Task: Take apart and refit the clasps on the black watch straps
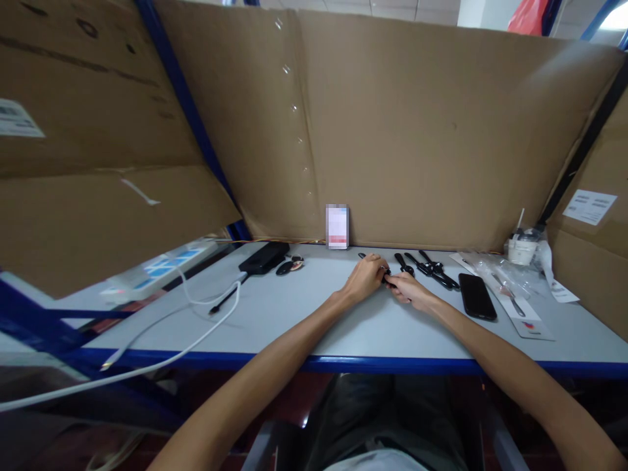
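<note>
My left hand (367, 271) and my right hand (405, 288) meet over the middle of the table. Both are closed, fingers bent, on a small black item (386, 277) that looks like a watch with a black strap. A dark strap end (362, 255) shows just beyond my left hand. Most of the piece is hidden by my fingers. Right of my hands lie several similar black strapped watches (432, 269), with one of them (404, 263) closest to my right hand.
A phone (337, 226) leans against the cardboard back wall; another black phone (477, 297) lies at right beside a card (524, 320), plastic bags and a white cup (521, 251). At left are a black power bank (265, 258), white cables (196, 347) and a power strip (161, 269).
</note>
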